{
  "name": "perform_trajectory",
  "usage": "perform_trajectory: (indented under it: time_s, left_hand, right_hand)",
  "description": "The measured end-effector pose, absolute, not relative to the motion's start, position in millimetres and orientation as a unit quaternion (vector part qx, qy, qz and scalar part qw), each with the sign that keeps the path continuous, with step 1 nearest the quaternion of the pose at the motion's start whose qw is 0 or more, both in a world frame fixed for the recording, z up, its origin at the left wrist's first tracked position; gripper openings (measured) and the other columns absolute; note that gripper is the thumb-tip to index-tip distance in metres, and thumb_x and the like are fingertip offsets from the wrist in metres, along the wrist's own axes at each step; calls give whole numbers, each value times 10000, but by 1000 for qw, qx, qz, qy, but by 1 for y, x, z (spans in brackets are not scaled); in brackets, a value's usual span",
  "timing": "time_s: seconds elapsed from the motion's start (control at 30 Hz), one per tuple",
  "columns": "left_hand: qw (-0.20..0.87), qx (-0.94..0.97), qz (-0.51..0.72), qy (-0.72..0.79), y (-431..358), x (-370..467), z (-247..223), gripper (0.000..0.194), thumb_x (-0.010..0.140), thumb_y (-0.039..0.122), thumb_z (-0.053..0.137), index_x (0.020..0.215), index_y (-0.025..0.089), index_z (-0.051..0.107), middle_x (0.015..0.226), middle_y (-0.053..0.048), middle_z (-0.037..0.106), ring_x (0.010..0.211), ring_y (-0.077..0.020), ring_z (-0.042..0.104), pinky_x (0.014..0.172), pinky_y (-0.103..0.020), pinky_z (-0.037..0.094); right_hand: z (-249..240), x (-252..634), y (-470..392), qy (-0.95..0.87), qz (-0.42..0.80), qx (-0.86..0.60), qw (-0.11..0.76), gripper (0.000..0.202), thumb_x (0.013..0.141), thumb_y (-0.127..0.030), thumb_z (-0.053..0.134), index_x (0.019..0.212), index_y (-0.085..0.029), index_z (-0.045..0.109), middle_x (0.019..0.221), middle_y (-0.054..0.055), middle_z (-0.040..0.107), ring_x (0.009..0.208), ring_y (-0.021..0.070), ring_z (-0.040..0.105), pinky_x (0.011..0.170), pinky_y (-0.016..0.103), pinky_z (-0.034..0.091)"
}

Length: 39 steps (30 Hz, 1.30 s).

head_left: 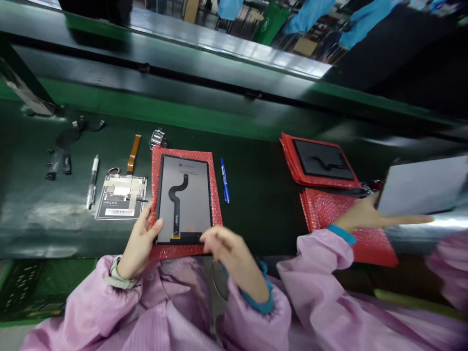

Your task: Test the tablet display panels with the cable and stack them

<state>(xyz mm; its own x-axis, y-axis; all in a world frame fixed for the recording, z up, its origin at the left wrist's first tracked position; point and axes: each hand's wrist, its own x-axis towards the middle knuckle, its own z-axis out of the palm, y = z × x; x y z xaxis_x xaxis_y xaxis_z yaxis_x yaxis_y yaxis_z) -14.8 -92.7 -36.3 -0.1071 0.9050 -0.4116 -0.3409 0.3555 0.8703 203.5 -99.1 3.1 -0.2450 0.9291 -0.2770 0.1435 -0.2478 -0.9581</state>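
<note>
A tablet display panel [196, 195] lies face down on a red bubble-wrap bag [215, 204], its grey back up. A curved black flex cable [176, 209] runs down that back. My left hand [141, 239] grips panel and bag at the lower left edge, thumb on top and fingers at the side. At the lower right corner is my right hand [230, 251], blurred, its fingertips at or just over the panel; contact is unclear. A blue marker [224, 181] lies right of the bag. To the left is an opened battery-and-board assembly [120, 200] with an orange flex cable [133, 153].
A white pen [92, 183] and small black parts [66, 163] lie farther left. At right, a co-worker's hand [360, 212] reaches over red bubble-wrap bags [325, 204] beside a white sheet-like panel [420, 187]. Another display [323, 158] rests behind. A raised ledge [164, 73] borders the bench.
</note>
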Motion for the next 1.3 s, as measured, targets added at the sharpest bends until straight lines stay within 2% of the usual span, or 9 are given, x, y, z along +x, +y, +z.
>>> perform_trajectory:
  time_s: [0.23,0.37,0.53,0.7,0.83,0.97,1.07,1.13,1.3]
  left_hand:
    - [447,464,500,579,-109,-17,-31,550,971,394,601,1492,235,523,1614,-59,400,1531,-236,311,1307,-375,171]
    - [435,525,454,574,-119,-17,-26,378,989,333,582,1347,237,656,1515,-66,530,1455,-257,440,1271,-396,274]
    - [439,585,418,539,-130,-13,-15,327,969,298,609,1284,238,673,1330,-83,667,1261,-252,614,1152,-365,430]
    - [451,643,317,531,-132,-7,-10,355,962,514,590,1144,219,663,1073,-101,725,940,-256,693,847,-330,536]
    - [424,704,261,506,-135,-5,-4,459,1059,550,314,874,215,568,708,-42,640,603,-196,592,564,-272,370]
    - [507,669,241,486,-138,-17,19,498,1051,580,305,766,212,481,635,-8,544,529,-152,472,534,-256,298]
    - [655,576,222,437,-139,-36,32,552,996,671,387,722,206,500,624,5,484,527,-134,411,517,-241,330]
    - [711,501,233,434,-137,-46,30,585,955,723,438,701,201,508,617,13,450,512,-120,362,485,-232,327]
    - [508,592,323,536,-119,-44,-4,494,1020,598,386,867,187,615,736,-41,613,640,-163,548,641,-249,419]
  right_hand:
    - [-18,222,-13,-458,416,-635,462,395,981,-402,619,1302,-173,591,1307,101,609,1138,219,633,964,435,573]
    - [-25,228,-5,-455,399,-653,456,320,967,-415,639,1146,-149,645,1098,71,675,929,156,663,817,327,590]
    - [-13,212,-56,-459,483,-594,450,308,885,-479,657,835,-184,581,652,-25,624,451,75,511,441,197,410]
    - [-7,167,-114,-513,561,-465,453,201,901,-386,660,874,-189,637,826,22,653,638,107,618,554,219,488]
    - [-14,148,-134,-521,504,-500,474,220,943,-351,633,803,-182,654,732,0,629,653,89,583,606,205,452]
    - [-5,151,-137,-481,514,-506,498,263,945,-387,647,778,-184,650,663,-15,606,567,71,530,531,195,414]
    - [16,171,-124,-349,421,-520,656,345,896,-453,703,724,-196,550,553,-77,451,418,27,329,393,154,269]
    - [28,184,-112,-290,338,-516,732,341,873,-452,723,747,-203,528,566,-84,441,422,26,346,385,135,259]
    - [13,171,-90,-441,389,-507,630,204,857,-329,710,848,-217,540,728,-27,645,566,101,617,519,223,502]
